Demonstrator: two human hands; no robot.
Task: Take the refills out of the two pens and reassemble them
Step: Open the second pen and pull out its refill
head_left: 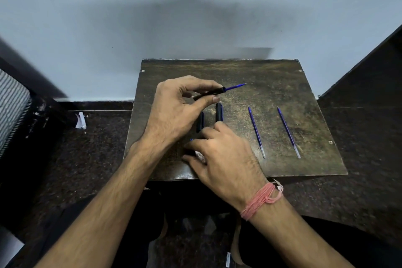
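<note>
Currently the left hand (174, 106) pinches a black pen barrel (210, 93) between thumb and curled fingers, raised above the board (282, 85). A blue refill (236, 87) projects from the barrel's open end, tip pointing up and to the right. It appears only partly seated.

The right hand (224, 154) rests low on the board with its fingers bent over small dark parts near the front edge. What it holds, if anything, cannot be determined; the parts are mostly hidden beneath it.

Two black pen sections (218, 112) lie side by side just beyond the right hand's fingertips, one partly covered by the left hand. Two loose refills (256, 131) lie well apart from these, to the right, roughly parallel.

Likely faults from this state:
- Refill slip. The barrel is tilted and the refill is unsecured, so a further tilt could let it slide out.
- Part scatter. Round sections may roll if either hand brushes them, and the board's front edge is near.
- Mismatch. Similar dark sections lie close together, so a wrong pairing could prevent proper closure.
- Bent tip. Forcing the front section over a misaligned refill could damage it.
</note>
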